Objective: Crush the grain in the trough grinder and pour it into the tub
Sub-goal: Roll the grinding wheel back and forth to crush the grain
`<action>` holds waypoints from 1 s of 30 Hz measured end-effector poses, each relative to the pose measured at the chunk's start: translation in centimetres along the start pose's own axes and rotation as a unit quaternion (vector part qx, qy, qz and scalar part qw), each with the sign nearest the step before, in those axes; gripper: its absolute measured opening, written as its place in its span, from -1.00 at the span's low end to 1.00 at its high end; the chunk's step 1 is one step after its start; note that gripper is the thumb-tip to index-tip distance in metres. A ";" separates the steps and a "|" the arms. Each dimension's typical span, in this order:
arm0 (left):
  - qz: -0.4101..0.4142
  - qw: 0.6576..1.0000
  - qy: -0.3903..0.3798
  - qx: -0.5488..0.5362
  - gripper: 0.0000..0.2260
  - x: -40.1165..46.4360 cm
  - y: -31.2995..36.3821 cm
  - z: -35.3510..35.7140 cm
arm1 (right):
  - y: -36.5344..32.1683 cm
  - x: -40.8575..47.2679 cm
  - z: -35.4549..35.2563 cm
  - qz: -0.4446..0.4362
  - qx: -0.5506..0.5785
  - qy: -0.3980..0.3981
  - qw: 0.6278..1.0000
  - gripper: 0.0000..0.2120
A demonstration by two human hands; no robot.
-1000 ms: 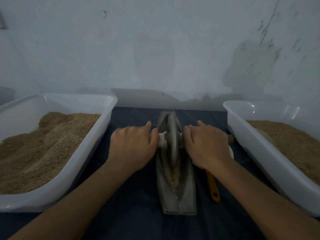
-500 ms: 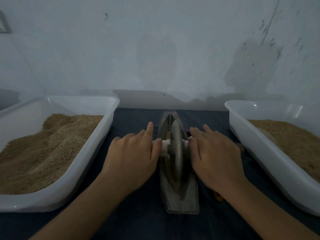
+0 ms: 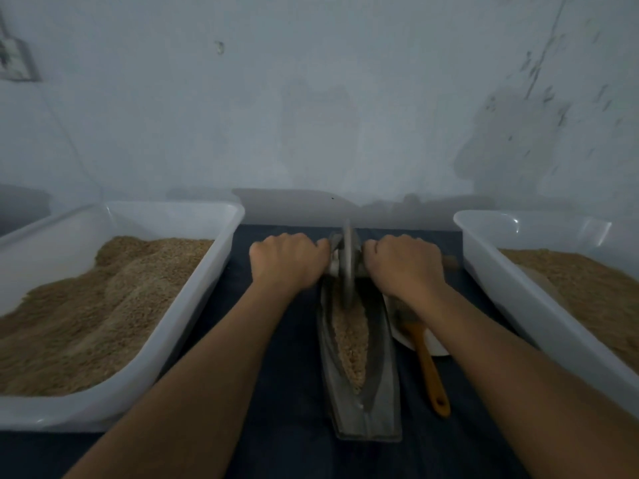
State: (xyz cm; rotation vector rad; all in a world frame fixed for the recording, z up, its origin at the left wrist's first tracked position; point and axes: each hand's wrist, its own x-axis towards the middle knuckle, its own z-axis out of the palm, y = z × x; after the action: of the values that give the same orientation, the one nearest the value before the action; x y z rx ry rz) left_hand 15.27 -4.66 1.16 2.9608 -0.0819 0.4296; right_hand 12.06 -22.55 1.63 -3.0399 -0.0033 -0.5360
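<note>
Dark cloth (image 3: 276, 409) between two tubs (image 3: 193, 305) (image 3: 518, 288) is filled by the grinder (image 3: 377, 392); its wheel (image 3: 347, 264), axle clenched by both hands (image 3: 288, 262) (image 3: 403, 266), has been rolled to the far end, grain (image 3: 351, 337) exposed

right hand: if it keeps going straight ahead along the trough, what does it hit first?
Probably nothing on the table: the right hand is already near the far end of the trough grinder, with only dark cloth ahead, then the wall. Depth there is unclear.

We see both bare forearms reach from the lower corners to mid-frame, left hand (image 3: 288, 262) and right hand (image 3: 403, 264) fisted, knuckles up.
</note>
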 end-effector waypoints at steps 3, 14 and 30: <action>0.104 0.991 0.053 0.062 -0.73 -2.8 -1.2 0.1 | -0.5 -2.4 -0.5 -0.018 -0.013 0.016 1.000 -0.57; 0.125 0.979 0.160 -0.020 -0.47 -11.8 -2.4 -0.6 | 0.0 -10.0 -1.4 -0.057 0.018 0.109 0.992 -0.44; 0.159 0.972 0.137 0.104 -0.56 -9.2 -2.1 -0.6 | 0.6 -7.3 -0.6 -0.045 0.040 0.029 0.998 -0.30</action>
State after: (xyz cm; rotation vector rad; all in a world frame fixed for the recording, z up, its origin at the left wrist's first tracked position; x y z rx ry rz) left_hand 6.44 -2.16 -1.25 3.0594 -0.5124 0.9363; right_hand 5.01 -23.09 -0.27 -2.9557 -0.1569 -0.6138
